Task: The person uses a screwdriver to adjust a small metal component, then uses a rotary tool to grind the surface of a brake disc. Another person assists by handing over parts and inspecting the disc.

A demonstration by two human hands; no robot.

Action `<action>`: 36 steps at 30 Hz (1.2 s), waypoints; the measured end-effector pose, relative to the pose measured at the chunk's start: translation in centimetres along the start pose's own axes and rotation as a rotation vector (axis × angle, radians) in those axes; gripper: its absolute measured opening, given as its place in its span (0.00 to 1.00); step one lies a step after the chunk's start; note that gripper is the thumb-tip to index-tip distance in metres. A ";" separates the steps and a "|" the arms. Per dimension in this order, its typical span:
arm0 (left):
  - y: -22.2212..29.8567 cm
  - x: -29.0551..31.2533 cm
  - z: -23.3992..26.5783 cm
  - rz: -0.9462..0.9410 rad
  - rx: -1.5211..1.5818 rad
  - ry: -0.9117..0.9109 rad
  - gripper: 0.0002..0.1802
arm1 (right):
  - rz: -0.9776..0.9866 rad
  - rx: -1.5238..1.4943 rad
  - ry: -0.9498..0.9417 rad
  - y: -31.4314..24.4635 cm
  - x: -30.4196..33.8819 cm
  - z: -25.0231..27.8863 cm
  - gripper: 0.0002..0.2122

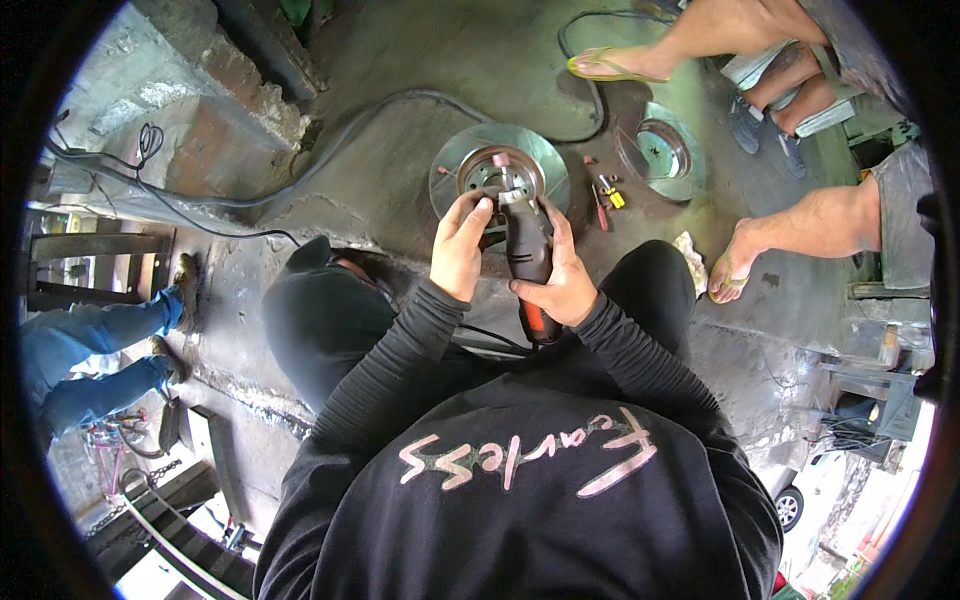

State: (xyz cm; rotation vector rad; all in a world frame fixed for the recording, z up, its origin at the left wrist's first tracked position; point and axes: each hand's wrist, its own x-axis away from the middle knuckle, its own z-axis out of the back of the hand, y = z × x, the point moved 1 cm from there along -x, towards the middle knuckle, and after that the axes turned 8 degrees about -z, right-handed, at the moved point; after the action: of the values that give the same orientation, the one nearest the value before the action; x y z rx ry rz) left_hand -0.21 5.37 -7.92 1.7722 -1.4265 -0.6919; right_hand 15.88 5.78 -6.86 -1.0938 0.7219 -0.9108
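A black rotary tool [528,250] with an orange-red rear end points away from me, a pink grinding stone [501,160] fitted at its tip. My right hand [567,275] is closed round the tool's body. At the tool's nose, my left hand [460,245] is closed, thumb and forefinger pressed together by the collar; part of its grip is hidden. Beneath the tip lies a brake disc [447,170] on the floor, with a small pink piece [442,170] on its left side. A dark cord [495,340] runs from the tool's rear.
A second brake disc [690,170] lies to the right. Between the discs are a red-handled screwdriver [602,216] and small yellow pieces [614,197]. A thick hose [350,130] curves across the floor. Bystanders' sandalled feet [732,272] are at right; a person in jeans [110,330] is at left.
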 end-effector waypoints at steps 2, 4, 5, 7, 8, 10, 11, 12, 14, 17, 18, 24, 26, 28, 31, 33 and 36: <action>0.0 0.6 0.1 0.052 0.068 0.011 0.13 | 0.042 0.043 0.016 -0.8 0.5 -0.6 0.51; 0.0 0.9 0.2 0.083 0.118 -0.008 0.12 | 0.002 0.037 -0.072 -1.1 0.7 -0.6 0.50; -0.2 1.0 0.2 0.083 0.124 -0.008 0.12 | -0.021 0.038 -0.116 -1.1 0.8 -0.6 0.50; -0.5 1.1 0.4 0.083 0.136 -0.008 0.12 | -0.032 0.036 -0.113 -0.8 1.1 -0.8 0.49; -0.6 1.0 0.4 0.099 0.142 -0.007 0.12 | -0.020 0.038 -0.108 -0.4 1.1 -0.8 0.48; -0.5 1.1 0.3 0.115 0.154 -0.005 0.12 | -0.006 0.045 -0.095 -0.1 1.1 -0.9 0.48; -0.5 1.1 0.2 0.122 0.162 -0.003 0.12 | -0.004 0.051 -0.091 -0.1 1.1 -0.9 0.47; -0.5 1.1 0.3 0.113 0.138 -0.021 0.12 | -0.002 0.057 -0.087 -0.1 1.1 -1.0 0.47; -0.7 1.0 0.6 0.094 0.092 -0.055 0.12 | -0.077 0.050 -0.130 -1.0 0.9 -0.6 0.47; -1.1 1.3 0.9 0.069 0.051 -0.097 0.12 | -0.059 0.073 -0.101 -1.3 1.1 -0.8 0.47; -1.0 1.3 1.0 0.073 0.030 -0.103 0.12 | -0.030 0.086 -0.075 -1.2 1.3 -0.9 0.46; -0.9 1.2 0.5 0.055 0.071 -0.070 0.11 | 0.002 -0.059 0.050 2.1 2.1 -2.4 0.42; -0.7 1.2 0.7 0.073 0.074 -0.081 0.11 | 0.031 -0.038 0.056 1.7 2.2 -2.3 0.42; 0.0 1.1 0.3 0.069 0.115 -0.045 0.12 | 0.019 0.006 0.020 2.1 2.0 -2.2 0.43; 1.0 0.5 0.2 0.062 0.223 -0.008 0.13 | 0.042 0.169 -0.041 0.7 2.1 -1.8 0.45; 1.2 0.0 0.8 -0.022 0.180 0.006 0.11 | -0.015 0.185 -0.086 0.4 2.1 -1.8 0.50; 0.9 -0.2 1.8 -0.113 0.047 0.023 0.12 | -0.068 0.241 -0.123 -0.2 2.0 -1.8 0.53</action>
State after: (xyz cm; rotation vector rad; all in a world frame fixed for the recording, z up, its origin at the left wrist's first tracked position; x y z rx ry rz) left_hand -2.18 5.05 -8.24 1.9034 -1.3454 -0.6993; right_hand 15.21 3.19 -7.33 -0.9548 0.4627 -0.9532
